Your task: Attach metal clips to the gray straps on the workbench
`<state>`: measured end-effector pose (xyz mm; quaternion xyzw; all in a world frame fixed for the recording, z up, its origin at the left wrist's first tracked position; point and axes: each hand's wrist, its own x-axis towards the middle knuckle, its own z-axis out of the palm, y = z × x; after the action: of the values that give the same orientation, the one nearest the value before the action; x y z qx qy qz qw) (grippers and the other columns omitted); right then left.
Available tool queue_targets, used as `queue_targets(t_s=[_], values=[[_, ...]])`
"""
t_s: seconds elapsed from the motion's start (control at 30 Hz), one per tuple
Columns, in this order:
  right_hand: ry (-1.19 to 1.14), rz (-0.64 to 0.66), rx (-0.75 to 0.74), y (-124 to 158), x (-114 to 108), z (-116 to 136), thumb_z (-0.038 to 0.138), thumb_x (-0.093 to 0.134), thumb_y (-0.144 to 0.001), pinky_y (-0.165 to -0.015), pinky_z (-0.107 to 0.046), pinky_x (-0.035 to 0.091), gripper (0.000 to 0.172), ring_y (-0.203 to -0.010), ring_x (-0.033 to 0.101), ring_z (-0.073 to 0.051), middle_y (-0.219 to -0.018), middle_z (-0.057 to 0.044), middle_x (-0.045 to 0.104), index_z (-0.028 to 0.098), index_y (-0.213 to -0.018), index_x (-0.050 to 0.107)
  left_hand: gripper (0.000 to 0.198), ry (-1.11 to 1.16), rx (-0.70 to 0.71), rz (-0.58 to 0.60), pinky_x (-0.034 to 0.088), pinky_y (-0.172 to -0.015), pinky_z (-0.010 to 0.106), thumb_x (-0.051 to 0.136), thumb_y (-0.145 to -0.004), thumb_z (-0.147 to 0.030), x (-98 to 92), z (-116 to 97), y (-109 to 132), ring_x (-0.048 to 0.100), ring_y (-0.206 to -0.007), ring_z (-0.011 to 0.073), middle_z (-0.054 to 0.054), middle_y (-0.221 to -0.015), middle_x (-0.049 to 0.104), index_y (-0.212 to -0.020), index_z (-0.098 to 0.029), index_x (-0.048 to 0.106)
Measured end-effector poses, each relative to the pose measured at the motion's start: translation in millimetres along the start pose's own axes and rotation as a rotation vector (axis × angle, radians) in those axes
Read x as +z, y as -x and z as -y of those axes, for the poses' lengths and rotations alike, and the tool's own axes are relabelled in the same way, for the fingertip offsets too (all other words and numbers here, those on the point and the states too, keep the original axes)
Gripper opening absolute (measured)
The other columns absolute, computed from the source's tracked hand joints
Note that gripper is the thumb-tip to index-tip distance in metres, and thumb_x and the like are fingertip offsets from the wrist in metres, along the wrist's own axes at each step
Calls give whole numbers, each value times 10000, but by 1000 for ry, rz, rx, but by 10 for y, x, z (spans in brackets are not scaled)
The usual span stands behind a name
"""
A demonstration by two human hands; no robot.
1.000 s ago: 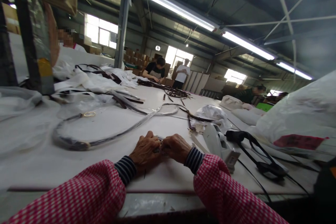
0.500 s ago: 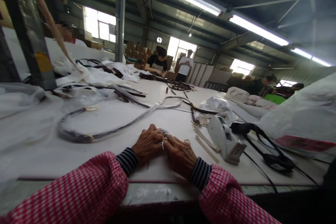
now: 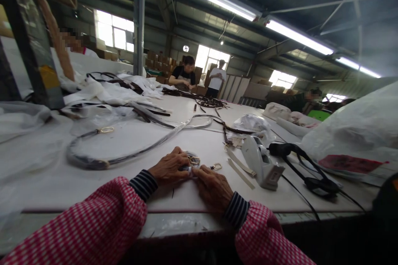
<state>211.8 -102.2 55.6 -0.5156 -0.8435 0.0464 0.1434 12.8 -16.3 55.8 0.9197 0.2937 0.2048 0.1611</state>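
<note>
Head view: left hand (image 3: 169, 168) and right hand (image 3: 213, 186) pinch a gold buckle (image 3: 194, 160); no legible writing.

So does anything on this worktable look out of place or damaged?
Nothing looks damaged or spilled. The left hand and right hand rest on the table at a gold buckle; a loose gold ring lies beside them. The wrapped strap sprawls loosely.
</note>
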Motion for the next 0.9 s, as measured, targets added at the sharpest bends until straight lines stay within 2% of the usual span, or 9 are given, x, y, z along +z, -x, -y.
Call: queue_targets(t_s=[0.1, 0.23, 0.37, 0.47, 0.53, 0.67, 0.73, 0.8, 0.9], values=[[42, 12, 33, 11, -12, 50, 105, 510, -895, -831, -291, 476, 429, -1042, 623, -220, -1161, -93, 642, 182, -1315, 551, 214, -49, 0, 10, 446, -893, 365, 614, -935, -403, 10, -13, 2, 488, -1064, 283, 69, -1043, 668, -946, -208, 703], [37, 8, 47, 20, -15, 62, 115, 518, -875, -850, -301, 486, 430, -1052, 627, -226, -1151, -82, 647, 203, -1294, 563, 260, -71, 69, 34, 437, -929, 379, 548, -982, -430, -5, -35, -3, 502, -1048, 270, 63, -1048, 660, -994, -221, 700], [-34, -27, 17, 28, -20, -23, 188, 595, -863, -816, -300, 502, 487, -974, 640, -213, -1098, -34, 647, 282, -1340, 561, 277, -78, 82, 10, 451, -880, 360, 510, -991, -465, 60, 99, -3, 525, -1024, 262, 48, -1031, 671, -989, -249, 684], [-107, -107, -19, 160, -106, -132, 181, 621, -866, -829, -289, 503, 437, -895, 637, -179, -1055, -9, 643, 307, -1284, 617, 216, -131, 57, -38, 444, -843, 369, 524, -971, -416, 151, 233, -11, 533, -1033, 274, 51, -1034, 671, -1017, -258, 663], [-123, -234, 0, 348, -253, -261, 158, 594, -882, -830, -283, 503, 378, -867, 634, -161, -1076, -21, 645, 280, -1236, 648, 186, -160, 43, -47, 429, -825, 378, 520, -955, -370, 191, 259, -16, 534, -1038, 282, 56, -1030, 664, -1016, -252, 650], [-96, -520, 207, 823, -783, -779, 263, 544, -932, -721, -282, 505, 234, -727, 598, -142, -998, -52, 654, 209, -1085, 712, 147, -199, 16, -57, 399, -788, 376, 525, -919, -333, 201, 168, -24, 535, -1003, 286, 66, -963, 652, -906, -227, 626], [-131, -623, 383, 1014, -1075, -1121, 371, 592, -878, -646, -274, 498, 258, -787, 605, -183, -939, -71, 662, 188, -988, 738, 141, -208, 15, -72, 391, -795, 380, 529, -905, -323, 195, 113, -28, 532, -1000, 288, 67, -964, 655, -925, -230, 633], [-244, -657, 648, 1144, -1291, -1425, 443, 623, -794, -523, -241, 455, 327, -773, 603, -200, -840, -63, 657, 178, -947, 739, 153, -210, 9, -83, 387, -806, 386, 525, -895, -312, 190, 79, -28, 529, -1006, 290, 69, -977, 658, -959, -234, 641], [-327, -597, 820, 1237, -1402, -1694, 492, 648, -715, -406, -205, 377, 341, -662, 588, -191, -694, -47, 622, 165, -780, 722, 169, -194, -4, -74, 384, -808, 393, 509, -891, -305, 180, 57, -22, 530, -1014, 292, 68, -984, 658, -972, -235, 640]])
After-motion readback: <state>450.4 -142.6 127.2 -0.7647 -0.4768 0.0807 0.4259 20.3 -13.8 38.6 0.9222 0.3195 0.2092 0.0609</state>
